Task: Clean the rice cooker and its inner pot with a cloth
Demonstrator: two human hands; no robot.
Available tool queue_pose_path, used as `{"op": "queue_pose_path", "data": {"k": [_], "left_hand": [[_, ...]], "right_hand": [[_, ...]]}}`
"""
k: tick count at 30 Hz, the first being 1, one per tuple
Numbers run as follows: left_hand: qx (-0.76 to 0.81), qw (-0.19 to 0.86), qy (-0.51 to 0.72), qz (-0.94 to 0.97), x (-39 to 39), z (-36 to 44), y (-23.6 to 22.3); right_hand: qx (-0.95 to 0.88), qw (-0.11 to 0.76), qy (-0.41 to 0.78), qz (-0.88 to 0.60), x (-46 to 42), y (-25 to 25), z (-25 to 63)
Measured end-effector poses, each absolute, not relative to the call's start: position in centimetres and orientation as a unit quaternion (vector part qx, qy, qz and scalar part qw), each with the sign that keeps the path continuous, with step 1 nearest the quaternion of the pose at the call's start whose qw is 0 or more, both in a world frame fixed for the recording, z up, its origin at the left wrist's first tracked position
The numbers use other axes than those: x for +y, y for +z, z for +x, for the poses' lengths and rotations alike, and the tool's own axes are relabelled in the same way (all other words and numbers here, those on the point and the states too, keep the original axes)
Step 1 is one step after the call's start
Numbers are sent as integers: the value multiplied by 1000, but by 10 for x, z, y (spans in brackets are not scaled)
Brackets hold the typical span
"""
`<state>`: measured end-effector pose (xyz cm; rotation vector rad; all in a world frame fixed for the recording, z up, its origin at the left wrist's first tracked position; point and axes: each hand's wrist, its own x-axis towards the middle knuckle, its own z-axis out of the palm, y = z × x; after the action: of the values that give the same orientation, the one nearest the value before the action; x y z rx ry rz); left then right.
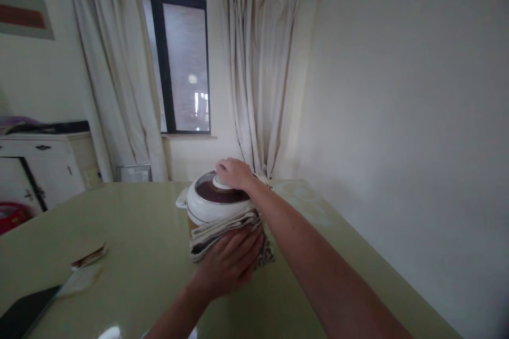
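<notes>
Surface (139,233): glossy green, window (186,63) behind.
Right hand (234,172): fingers closed on the knob (220,183).
Left hand (233,257): flat against folded cloth (202,243); cannot tell if it grips.
Risk: pressing the cloth hard could slide the pot (195,207), if the gloss is slick; a sideways pull could tilt the lid (209,192).
Pot: upright on the surface, behind the cloth; white above, tan below, lid glassy brown.

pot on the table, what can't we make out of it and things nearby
Head view: much of the lower pot, behind the cloth and left hand.
Head view: top of the knob, under the right hand.
Head view: rest of the dark object, cut off by the edge.
</notes>
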<state>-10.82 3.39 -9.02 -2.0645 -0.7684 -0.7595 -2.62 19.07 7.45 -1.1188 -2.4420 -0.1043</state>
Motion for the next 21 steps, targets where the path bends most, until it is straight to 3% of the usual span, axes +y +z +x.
{"op": "queue_pose_path", "data": {"k": [6, 11, 15, 21], "left_hand": [[-419, 307, -421, -744, 27, -156, -68], [-528, 64, -523, -666, 75, -189, -13], [-569, -109, -550, -601, 117, -231, 4], [-603, -133, -548, -565, 121, -255, -6]], "right_hand": [[-886, 247, -38, -391, 189, 74, -26], [-887, 241, -26, -394, 191, 75, -25], [-887, 246, -22, -391, 194, 74, -26], [-897, 248, 3, -365, 192, 76, -23]]}}
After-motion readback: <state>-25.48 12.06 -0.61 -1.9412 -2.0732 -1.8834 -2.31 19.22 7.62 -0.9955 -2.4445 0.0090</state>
